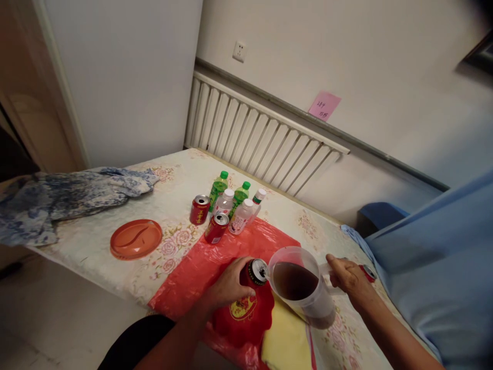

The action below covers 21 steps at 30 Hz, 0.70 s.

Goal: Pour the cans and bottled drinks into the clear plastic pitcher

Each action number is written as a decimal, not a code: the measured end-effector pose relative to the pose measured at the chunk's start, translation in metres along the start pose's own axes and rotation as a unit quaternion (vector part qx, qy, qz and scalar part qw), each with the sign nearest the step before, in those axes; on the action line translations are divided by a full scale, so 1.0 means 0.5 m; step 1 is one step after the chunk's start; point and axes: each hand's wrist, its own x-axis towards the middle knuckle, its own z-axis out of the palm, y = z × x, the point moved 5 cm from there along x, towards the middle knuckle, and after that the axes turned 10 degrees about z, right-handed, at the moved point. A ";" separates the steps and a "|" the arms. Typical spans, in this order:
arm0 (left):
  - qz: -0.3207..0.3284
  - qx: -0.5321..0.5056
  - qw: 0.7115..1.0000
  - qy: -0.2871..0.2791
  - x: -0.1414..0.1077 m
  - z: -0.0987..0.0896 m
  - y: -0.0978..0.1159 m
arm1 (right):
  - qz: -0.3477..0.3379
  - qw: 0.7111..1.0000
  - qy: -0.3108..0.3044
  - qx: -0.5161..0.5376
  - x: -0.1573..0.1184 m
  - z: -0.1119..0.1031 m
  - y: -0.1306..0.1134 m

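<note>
My left hand [229,285] is wrapped round a dark red drink can [256,273], with its opened top facing the pitcher. My right hand [345,275] grips the handle of a clear plastic pitcher [318,308] holding dark brown liquid. The pitcher tilts toward the can, and its rim meets or nearly meets the can's top. Below the can lies a red scalloped tray [250,331] with a yellow print. A folded yellow cloth [287,339] is under the pitcher's side.
Two red cans [200,210] stand beside several bottles [241,216] on the flowered tablecloth [169,177]. A red plastic sheet [185,277] lies under the tray. An orange lid [134,239] and a patterned cloth [88,198] are leftward; another can [368,273] is behind my right hand.
</note>
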 end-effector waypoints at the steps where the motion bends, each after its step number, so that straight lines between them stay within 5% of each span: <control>1: 0.002 -0.002 1.000 0.001 0.000 0.000 0.000 | 0.001 1.000 0.000 0.000 -0.001 0.000 0.000; 21: -0.014 -0.011 1.000 0.001 0.005 0.006 -0.003 | -0.021 0.999 0.016 0.035 0.001 -0.023 0.019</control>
